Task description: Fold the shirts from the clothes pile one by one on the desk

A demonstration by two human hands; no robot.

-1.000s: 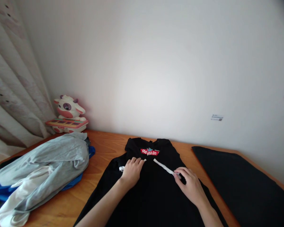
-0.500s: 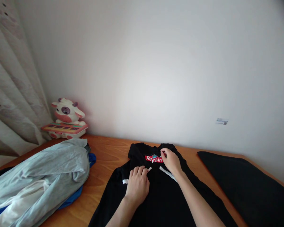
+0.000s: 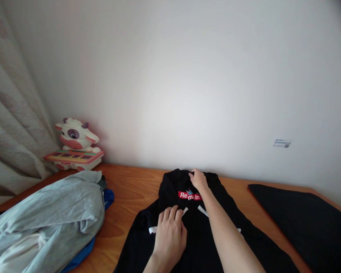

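Observation:
A black hoodie with a red and white logo patch lies flat on the wooden table, hood toward the wall. My left hand rests flat on its chest, fingers together, beside a white drawstring. My right hand reaches across to the hood's top edge just above the logo, fingers curled onto the cloth; whether they pinch it is unclear. A second white drawstring shows beside my right forearm.
A heap of grey, white and blue clothes fills the table's left side. A toy cow with a small keyboard stands at the back left by a curtain. A dark cloth covers the table's right end. The wall is close behind.
My right hand left the right drawstring and moved up past the logo to the hood's top edge. My left hand stayed on the chest. The view has shifted slightly.

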